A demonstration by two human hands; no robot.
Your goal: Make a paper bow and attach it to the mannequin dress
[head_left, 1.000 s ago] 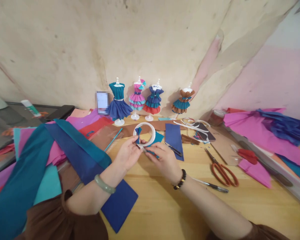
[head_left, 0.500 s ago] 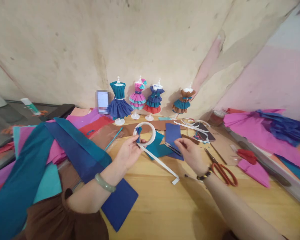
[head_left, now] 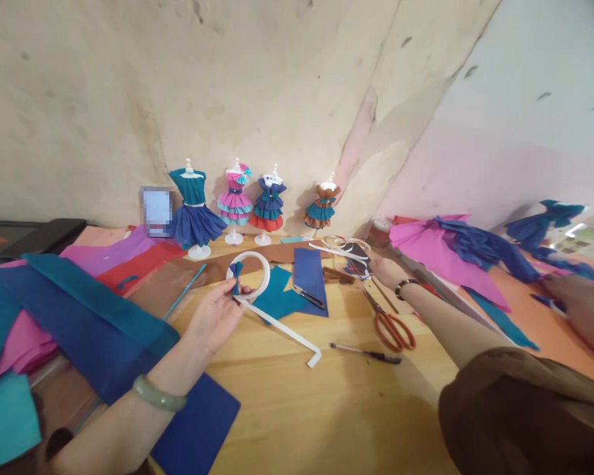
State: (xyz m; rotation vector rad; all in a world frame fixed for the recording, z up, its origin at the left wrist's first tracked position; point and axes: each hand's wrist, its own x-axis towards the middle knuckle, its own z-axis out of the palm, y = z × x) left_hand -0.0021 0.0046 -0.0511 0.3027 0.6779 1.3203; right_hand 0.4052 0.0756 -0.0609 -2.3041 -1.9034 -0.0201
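Bow [head_left: 236,277] first: it's the little blue one, up in the left hand [head_left: 216,315], thumb and fingers closed in a pinch, with the white tape roll [head_left: 266,274] in the same grip. A loose tape strip [head_left: 282,326] trails off it, bent at the tip, over the surface [head_left: 277,409]. My read is we're mid-way through a taping step, paused to fetch something. Right hand [head_left: 389,272] is stretched out far right, by the dark flat thing [head_left: 360,254] and the white loops; honestly can't tell how open those fingers are or whether they've got anything. Next move, I'd say, calls for a neat pick-up over there while the left keeps the bow uncrushed and the strip off the teal piece [head_left: 276,293].
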